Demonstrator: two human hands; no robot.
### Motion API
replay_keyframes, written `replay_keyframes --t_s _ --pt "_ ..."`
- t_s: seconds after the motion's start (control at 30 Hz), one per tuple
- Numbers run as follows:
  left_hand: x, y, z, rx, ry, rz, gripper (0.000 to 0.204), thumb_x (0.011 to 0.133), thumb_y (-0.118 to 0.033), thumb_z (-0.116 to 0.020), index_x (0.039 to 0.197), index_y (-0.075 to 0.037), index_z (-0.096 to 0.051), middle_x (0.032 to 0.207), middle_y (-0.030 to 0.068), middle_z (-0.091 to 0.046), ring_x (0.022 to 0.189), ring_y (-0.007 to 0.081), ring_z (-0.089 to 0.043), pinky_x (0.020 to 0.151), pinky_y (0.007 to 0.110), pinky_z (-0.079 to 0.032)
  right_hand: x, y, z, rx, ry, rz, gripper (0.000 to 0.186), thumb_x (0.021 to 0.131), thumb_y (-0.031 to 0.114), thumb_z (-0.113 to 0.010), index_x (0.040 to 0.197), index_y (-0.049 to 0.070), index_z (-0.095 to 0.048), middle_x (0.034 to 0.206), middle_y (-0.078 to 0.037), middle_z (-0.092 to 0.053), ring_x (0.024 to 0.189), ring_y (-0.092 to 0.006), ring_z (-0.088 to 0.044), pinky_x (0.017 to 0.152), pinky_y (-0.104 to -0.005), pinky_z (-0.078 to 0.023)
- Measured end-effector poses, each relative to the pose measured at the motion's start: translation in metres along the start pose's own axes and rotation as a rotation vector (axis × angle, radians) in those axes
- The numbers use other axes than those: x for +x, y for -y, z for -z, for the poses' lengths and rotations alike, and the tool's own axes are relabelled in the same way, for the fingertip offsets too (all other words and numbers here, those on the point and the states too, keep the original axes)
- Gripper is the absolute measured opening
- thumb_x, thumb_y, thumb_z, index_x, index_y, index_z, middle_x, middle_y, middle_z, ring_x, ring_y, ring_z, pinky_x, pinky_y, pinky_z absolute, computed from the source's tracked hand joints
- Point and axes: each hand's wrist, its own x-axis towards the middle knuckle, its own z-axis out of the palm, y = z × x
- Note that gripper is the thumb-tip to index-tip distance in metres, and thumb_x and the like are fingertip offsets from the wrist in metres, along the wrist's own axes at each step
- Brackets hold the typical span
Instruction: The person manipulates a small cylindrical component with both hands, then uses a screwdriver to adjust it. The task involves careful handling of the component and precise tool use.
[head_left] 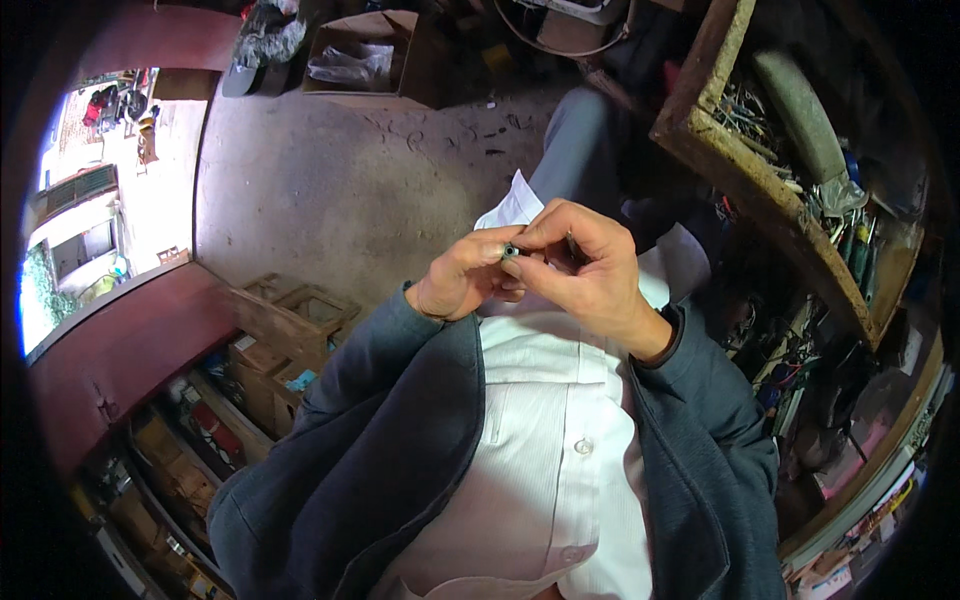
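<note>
Both my hands meet in front of my chest, around a small dark cylindrical piece [511, 251] with a pale round end. My left hand [463, 270] pinches it from the left between thumb and fingers. From the right, the thumb and forefinger of my right hand [590, 262] close on the same piece. Its exact kind is too small to make out, and most of its body is hidden by my fingers. A white cloth or paper corner [512, 203] shows just beyond my hands.
On my right stands a wooden tray [770, 190] full of screwdrivers and loose metal bits. An open cardboard box [365, 60] with plastic bags sits on the concrete floor [300, 190] ahead. Wooden crates [310, 310] stand at left, beside a red panel [150, 350] and a bright doorway.
</note>
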Motion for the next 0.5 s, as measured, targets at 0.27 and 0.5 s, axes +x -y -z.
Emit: replay_keyframes --t_s 0.27,0.5 --pt "0.005 -0.003 -0.004 0.039 -0.025 -0.018 0.071 0.081 -0.053 -0.055 0.126 0.002 -0.058 0.106 0.0058 -0.057 0.088 0.0141 -0.052 0.078 0.028 -0.043 -0.007 -0.001 -0.003 0.108 -0.065 -0.117 0.015 0.088 0.004 -0.080 0.092 0.000 -0.066 0.082 0.001 -0.061 0.069 -0.0027 -0.050 0.059 -0.0209 -0.038" --pt "0.005 0.004 0.007 0.152 -0.042 -0.123 0.062 0.084 -0.053 -0.057 0.116 0.001 -0.058 0.101 0.0058 -0.057 0.089 0.0138 -0.052 0.081 0.028 -0.042 -0.007 -0.005 0.001 0.034 -0.023 -0.107 0.015 0.087 0.004 -0.082 0.094 0.002 -0.069 0.085 0.002 -0.060 0.068 -0.0020 -0.048 0.059 -0.0213 -0.036"
